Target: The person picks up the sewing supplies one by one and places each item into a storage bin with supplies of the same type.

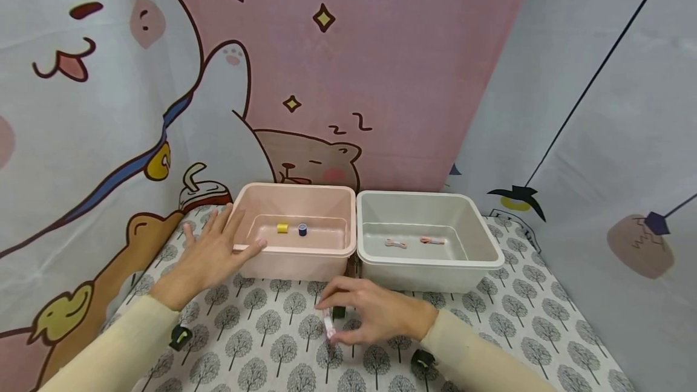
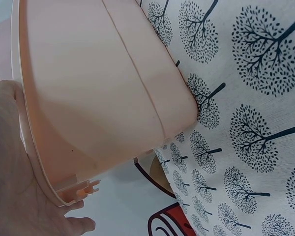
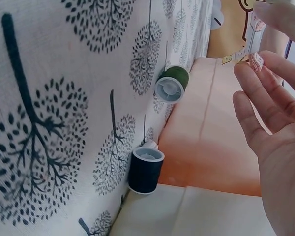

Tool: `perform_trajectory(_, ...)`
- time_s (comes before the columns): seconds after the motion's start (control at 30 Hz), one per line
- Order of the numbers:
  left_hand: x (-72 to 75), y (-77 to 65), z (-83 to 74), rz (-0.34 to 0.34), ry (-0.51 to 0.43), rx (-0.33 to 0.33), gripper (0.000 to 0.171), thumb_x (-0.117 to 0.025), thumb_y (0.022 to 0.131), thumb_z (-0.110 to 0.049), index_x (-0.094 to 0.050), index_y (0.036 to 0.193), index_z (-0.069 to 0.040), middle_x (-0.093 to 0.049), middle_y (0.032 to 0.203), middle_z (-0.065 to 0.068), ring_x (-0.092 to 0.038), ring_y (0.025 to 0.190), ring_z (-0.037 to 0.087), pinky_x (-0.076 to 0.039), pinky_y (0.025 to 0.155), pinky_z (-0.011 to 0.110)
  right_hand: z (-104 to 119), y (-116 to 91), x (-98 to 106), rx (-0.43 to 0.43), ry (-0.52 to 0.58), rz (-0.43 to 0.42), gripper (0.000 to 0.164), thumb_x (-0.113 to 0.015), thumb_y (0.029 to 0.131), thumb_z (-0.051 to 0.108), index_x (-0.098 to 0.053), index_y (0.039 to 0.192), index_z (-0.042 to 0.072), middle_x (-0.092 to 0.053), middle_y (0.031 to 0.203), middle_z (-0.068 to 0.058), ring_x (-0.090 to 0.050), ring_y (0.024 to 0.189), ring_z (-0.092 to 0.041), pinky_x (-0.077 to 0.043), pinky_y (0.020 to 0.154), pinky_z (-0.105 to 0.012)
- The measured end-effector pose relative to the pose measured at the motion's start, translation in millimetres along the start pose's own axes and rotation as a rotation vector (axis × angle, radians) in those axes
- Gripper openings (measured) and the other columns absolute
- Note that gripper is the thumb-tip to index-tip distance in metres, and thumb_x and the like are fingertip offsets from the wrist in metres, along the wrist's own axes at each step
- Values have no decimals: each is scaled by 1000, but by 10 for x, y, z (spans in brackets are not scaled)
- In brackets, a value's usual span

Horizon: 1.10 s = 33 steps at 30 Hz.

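My right hand [image 1: 376, 310] pinches a folded measuring tape [image 1: 329, 323] between thumb and fingers, above the cloth in front of the bins. In the right wrist view, printed markings show on this tape [image 3: 255, 39]. A green thread spool [image 3: 173, 83] and a dark thread spool [image 3: 146, 169] are on the cloth near that hand. From the head, the green spool is partly covered by the hand. My left hand [image 1: 209, 256], fingers spread, is at the left side of the pink bin [image 1: 305, 265]; in the left wrist view it lies along the rim.
Inside the pink bin are a yellow spool [image 1: 282, 228] and a blue spool [image 1: 302, 230]. The white bin [image 1: 430, 274] stands beside it, holding two small pinkish folded strips [image 1: 395, 244]. A tree-patterned cloth [image 1: 261, 343] covers the table, and a cartoon curtain [image 1: 408, 65] hangs behind.
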<state>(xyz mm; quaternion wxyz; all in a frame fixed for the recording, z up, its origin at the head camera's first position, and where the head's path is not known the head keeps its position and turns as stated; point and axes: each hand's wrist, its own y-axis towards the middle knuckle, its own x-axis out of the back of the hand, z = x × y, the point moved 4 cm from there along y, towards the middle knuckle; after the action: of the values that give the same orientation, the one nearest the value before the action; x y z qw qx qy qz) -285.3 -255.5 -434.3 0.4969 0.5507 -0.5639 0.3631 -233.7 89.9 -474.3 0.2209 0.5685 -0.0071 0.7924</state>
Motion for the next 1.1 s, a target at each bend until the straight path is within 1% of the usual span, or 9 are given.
perform_trajectory(0.27, -1, 2, 4, -4, -2, -1, 110, -42, 111, -87, -18, 188, -12, -11, 195, 27, -10, 178, 64, 8, 128, 100, 22, 3, 85, 50, 0, -42, 58, -94, 101, 38, -77, 150, 14, -71, 152, -4, -72, 140, -13, -56, 125, -23)
perform_trajectory(0.47, -13, -4, 11, -1, -1, 1, 110, -42, 111, -87, -17, 189, -13, -12, 195, 27, -10, 178, 64, 8, 128, 100, 41, 7, 136, 59, -12, -52, 56, -94, 101, 37, -77, 149, 12, -70, 152, -1, -72, 141, -14, -56, 125, -24)
perform_trajectory(0.67, -5, 2, 7, -4, 1, -1, 110, -42, 111, -87, -16, 189, -13, -11, 195, 26, -10, 178, 64, 8, 128, 100, 66, 1, 225, 135, -43, -109, 53, -94, 101, 34, -77, 146, 11, -71, 149, -1, -74, 137, -14, -57, 122, -20)
perform_trajectory(0.73, -7, 3, 7, -3, 0, -2, 111, -42, 111, -87, -17, 188, -13, -11, 196, 26, -10, 178, 64, 8, 129, 99, 69, -3, 250, 137, -46, -115, 53, -94, 101, 33, -78, 146, 11, -71, 148, -1, -74, 136, -13, -58, 121, -20)
perform_trajectory(0.93, -10, 8, 4, -2, 1, 0, 111, -42, 111, -88, -17, 188, -12, -11, 196, 26, -10, 179, 64, 8, 129, 99, 69, -1, 312, 90, -31, -102, 55, -94, 101, 35, -77, 149, 13, -71, 150, 1, -72, 139, -13, -58, 123, -23)
perform_trajectory(1.1, -8, 2, 5, 0, 1, 2, 111, -42, 111, -87, -18, 188, -12, -11, 195, 27, -10, 178, 64, 8, 129, 99, 82, 6, 379, 126, -32, -124, 56, -94, 101, 35, -76, 149, 14, -71, 151, -2, -72, 140, -14, -59, 124, -28)
